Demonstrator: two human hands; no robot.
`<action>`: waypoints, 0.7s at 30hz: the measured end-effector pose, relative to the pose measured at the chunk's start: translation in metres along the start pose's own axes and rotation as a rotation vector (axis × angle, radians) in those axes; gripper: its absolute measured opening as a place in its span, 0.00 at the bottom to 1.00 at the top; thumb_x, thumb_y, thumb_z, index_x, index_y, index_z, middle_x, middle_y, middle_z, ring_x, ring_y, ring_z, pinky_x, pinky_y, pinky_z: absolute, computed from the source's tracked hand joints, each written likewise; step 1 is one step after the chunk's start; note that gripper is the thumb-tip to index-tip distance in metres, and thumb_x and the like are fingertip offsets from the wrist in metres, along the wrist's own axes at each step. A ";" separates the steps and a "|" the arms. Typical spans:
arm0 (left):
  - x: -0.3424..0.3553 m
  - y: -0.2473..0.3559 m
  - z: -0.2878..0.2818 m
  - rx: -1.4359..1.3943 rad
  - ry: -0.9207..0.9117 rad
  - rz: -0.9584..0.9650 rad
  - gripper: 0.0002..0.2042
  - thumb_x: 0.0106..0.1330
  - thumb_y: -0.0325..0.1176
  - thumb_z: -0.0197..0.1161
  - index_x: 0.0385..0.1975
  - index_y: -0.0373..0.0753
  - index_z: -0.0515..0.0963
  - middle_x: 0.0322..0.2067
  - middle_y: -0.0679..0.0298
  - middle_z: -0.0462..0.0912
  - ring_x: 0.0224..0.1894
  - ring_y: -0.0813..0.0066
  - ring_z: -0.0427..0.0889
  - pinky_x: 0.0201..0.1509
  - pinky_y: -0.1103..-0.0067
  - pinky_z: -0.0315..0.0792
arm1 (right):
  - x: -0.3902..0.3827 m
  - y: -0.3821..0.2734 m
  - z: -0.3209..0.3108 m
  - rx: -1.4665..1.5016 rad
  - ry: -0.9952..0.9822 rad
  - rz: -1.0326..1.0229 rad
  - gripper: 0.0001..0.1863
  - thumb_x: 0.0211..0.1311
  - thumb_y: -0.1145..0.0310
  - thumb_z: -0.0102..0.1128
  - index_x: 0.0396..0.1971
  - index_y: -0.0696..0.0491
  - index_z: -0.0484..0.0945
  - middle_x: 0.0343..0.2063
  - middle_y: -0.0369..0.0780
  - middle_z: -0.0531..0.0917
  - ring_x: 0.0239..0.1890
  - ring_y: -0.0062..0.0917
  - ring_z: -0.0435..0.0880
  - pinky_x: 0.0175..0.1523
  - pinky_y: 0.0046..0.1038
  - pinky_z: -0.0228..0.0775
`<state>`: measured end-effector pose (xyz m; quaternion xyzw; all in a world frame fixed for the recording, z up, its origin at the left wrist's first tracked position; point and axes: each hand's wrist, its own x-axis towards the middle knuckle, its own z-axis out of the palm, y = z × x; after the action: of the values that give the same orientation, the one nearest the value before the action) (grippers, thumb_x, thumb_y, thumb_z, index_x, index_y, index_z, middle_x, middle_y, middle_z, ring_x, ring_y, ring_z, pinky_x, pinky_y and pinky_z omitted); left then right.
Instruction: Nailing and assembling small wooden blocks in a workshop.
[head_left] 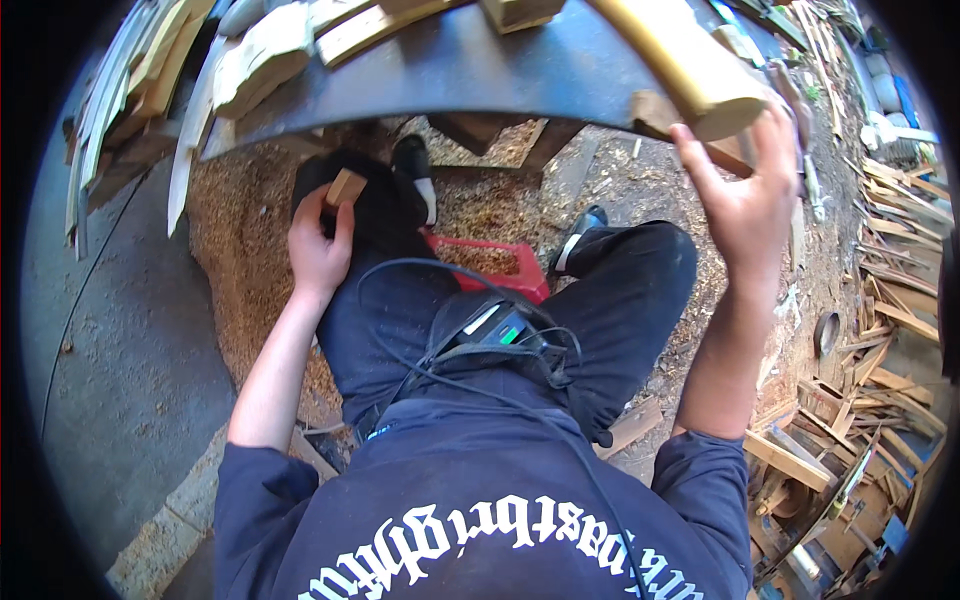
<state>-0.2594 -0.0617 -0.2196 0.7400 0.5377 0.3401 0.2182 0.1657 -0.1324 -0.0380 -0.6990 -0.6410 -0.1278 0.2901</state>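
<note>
- In the head view, I see the left hand (322,248) with thumb and fingers nearly closed; they pinch a small wooden block (346,188) above the person's dark trouser leg (385,300).
- The right hand (742,190) has its fingers spread wide around the end of a thick rounded wooden piece (690,65); from my place I cannot tell if they touch or grip it.
- I judge that the step in hand is handling of these two woods, the block held ready below the table (450,75).
- Moving the block to the tabletop would call, I think, for keeping the pinch firm and raising it past the near edge.
- This edge looks curved through the lens. Between it and the block I see a gap, whose depth I cannot judge.
- Stacked wood (265,60) bounds the tabletop at left; a thin cable (430,265) crosses the lap and could catch an arm.
</note>
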 end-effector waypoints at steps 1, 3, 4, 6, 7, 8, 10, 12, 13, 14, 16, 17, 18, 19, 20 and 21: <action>-0.001 0.000 -0.001 0.008 -0.009 -0.013 0.14 0.72 0.33 0.66 0.51 0.33 0.81 0.39 0.55 0.84 0.37 0.62 0.84 0.44 0.71 0.77 | -0.001 0.003 0.003 -0.011 0.025 -0.040 0.31 0.53 0.51 0.79 0.55 0.51 0.83 0.60 0.50 0.80 0.61 0.47 0.80 0.66 0.45 0.71; -0.005 -0.010 0.001 -0.017 0.013 0.006 0.14 0.72 0.34 0.66 0.52 0.33 0.81 0.38 0.57 0.85 0.34 0.67 0.82 0.40 0.74 0.75 | -0.004 0.002 0.006 -0.025 0.022 -0.039 0.32 0.54 0.48 0.77 0.55 0.51 0.82 0.60 0.49 0.79 0.60 0.48 0.79 0.65 0.45 0.71; -0.007 -0.010 -0.002 -0.020 0.019 0.003 0.14 0.72 0.34 0.66 0.52 0.33 0.81 0.38 0.58 0.85 0.33 0.70 0.81 0.38 0.76 0.74 | -0.007 0.003 0.007 -0.057 0.028 -0.065 0.34 0.54 0.46 0.78 0.56 0.51 0.82 0.61 0.49 0.78 0.62 0.49 0.76 0.67 0.46 0.68; -0.008 -0.007 -0.009 0.032 0.021 -0.026 0.14 0.72 0.34 0.67 0.53 0.33 0.81 0.34 0.61 0.83 0.29 0.74 0.77 0.34 0.79 0.71 | -0.013 0.005 0.008 -0.121 0.054 -0.085 0.36 0.54 0.44 0.78 0.58 0.51 0.82 0.62 0.49 0.78 0.65 0.50 0.72 0.69 0.47 0.65; -0.010 -0.011 -0.011 0.040 0.024 -0.040 0.15 0.73 0.34 0.67 0.53 0.33 0.81 0.31 0.63 0.82 0.28 0.78 0.74 0.33 0.79 0.69 | -0.016 0.004 0.006 -0.081 0.055 -0.064 0.38 0.53 0.44 0.79 0.60 0.51 0.81 0.62 0.49 0.77 0.66 0.51 0.71 0.70 0.50 0.62; -0.011 -0.014 -0.010 0.033 0.025 -0.025 0.15 0.73 0.34 0.67 0.53 0.33 0.81 0.31 0.63 0.82 0.28 0.78 0.74 0.33 0.79 0.69 | -0.019 0.006 0.006 -0.059 0.063 -0.052 0.39 0.52 0.45 0.79 0.61 0.50 0.80 0.63 0.49 0.77 0.66 0.50 0.72 0.70 0.49 0.63; -0.016 -0.022 -0.008 -0.118 0.135 -0.002 0.15 0.74 0.34 0.66 0.53 0.31 0.81 0.30 0.63 0.82 0.28 0.78 0.74 0.34 0.79 0.70 | -0.025 0.011 0.001 0.029 0.050 -0.016 0.37 0.53 0.52 0.80 0.63 0.49 0.79 0.65 0.48 0.76 0.65 0.48 0.74 0.69 0.46 0.66; -0.018 -0.022 -0.013 -0.129 0.129 0.003 0.16 0.75 0.33 0.64 0.56 0.29 0.79 0.33 0.63 0.83 0.32 0.79 0.78 0.38 0.80 0.73 | -0.028 0.022 0.000 0.066 0.043 -0.009 0.36 0.53 0.57 0.80 0.63 0.48 0.79 0.66 0.48 0.76 0.66 0.46 0.75 0.69 0.45 0.67; -0.016 -0.013 -0.014 -0.238 0.130 -0.035 0.16 0.76 0.32 0.63 0.57 0.28 0.78 0.37 0.62 0.84 0.35 0.78 0.80 0.42 0.80 0.75 | -0.030 0.027 -0.001 0.105 0.024 -0.007 0.35 0.54 0.61 0.79 0.64 0.48 0.79 0.67 0.47 0.76 0.66 0.45 0.76 0.69 0.44 0.69; -0.013 -0.003 -0.016 -0.348 0.130 -0.073 0.16 0.77 0.32 0.62 0.58 0.28 0.77 0.41 0.61 0.85 0.38 0.77 0.82 0.45 0.80 0.77 | -0.032 0.030 -0.001 0.095 0.031 -0.002 0.35 0.54 0.61 0.79 0.64 0.48 0.79 0.67 0.47 0.76 0.66 0.45 0.76 0.69 0.44 0.69; -0.003 0.021 -0.028 -0.377 0.082 -0.060 0.15 0.78 0.28 0.59 0.59 0.27 0.75 0.49 0.57 0.83 0.45 0.74 0.84 0.52 0.78 0.78 | -0.033 0.032 -0.003 0.166 0.058 -0.012 0.34 0.54 0.68 0.79 0.63 0.47 0.80 0.67 0.46 0.76 0.65 0.43 0.78 0.67 0.43 0.72; 0.002 0.038 -0.033 -0.401 0.079 -0.008 0.16 0.77 0.28 0.60 0.59 0.27 0.75 0.49 0.56 0.83 0.44 0.73 0.84 0.52 0.77 0.78 | -0.034 0.033 -0.006 0.155 0.074 -0.015 0.33 0.52 0.68 0.80 0.61 0.49 0.81 0.65 0.47 0.77 0.62 0.44 0.80 0.64 0.41 0.75; 0.005 0.055 -0.039 -0.422 0.084 0.046 0.16 0.77 0.27 0.60 0.59 0.27 0.75 0.48 0.55 0.83 0.44 0.72 0.84 0.52 0.77 0.78 | -0.036 0.029 -0.010 0.151 0.084 -0.019 0.33 0.52 0.68 0.80 0.61 0.49 0.81 0.65 0.47 0.77 0.62 0.44 0.80 0.64 0.41 0.75; 0.006 0.071 -0.047 -0.421 0.062 0.124 0.16 0.76 0.27 0.61 0.58 0.26 0.74 0.48 0.53 0.83 0.44 0.69 0.84 0.51 0.75 0.79 | -0.039 0.022 -0.016 0.134 0.106 -0.026 0.32 0.52 0.68 0.80 0.60 0.51 0.82 0.63 0.48 0.78 0.60 0.43 0.81 0.63 0.39 0.75; 0.010 0.098 -0.049 -0.444 0.029 0.203 0.15 0.75 0.28 0.63 0.55 0.26 0.75 0.46 0.50 0.84 0.43 0.65 0.85 0.48 0.74 0.80 | -0.044 0.016 -0.027 0.102 0.127 -0.031 0.31 0.51 0.68 0.81 0.58 0.52 0.83 0.62 0.48 0.79 0.59 0.43 0.82 0.62 0.38 0.76; 0.016 0.126 -0.053 -0.346 -0.013 0.391 0.15 0.73 0.28 0.65 0.54 0.28 0.76 0.44 0.50 0.84 0.40 0.63 0.86 0.46 0.73 0.80 | -0.049 0.007 -0.039 0.222 0.177 0.010 0.29 0.52 0.68 0.81 0.55 0.56 0.84 0.57 0.49 0.82 0.56 0.42 0.83 0.61 0.37 0.76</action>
<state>-0.2135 -0.0902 -0.0930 0.7838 0.3168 0.4579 0.2751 0.1733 -0.1952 -0.0359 -0.6516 -0.6197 -0.1157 0.4218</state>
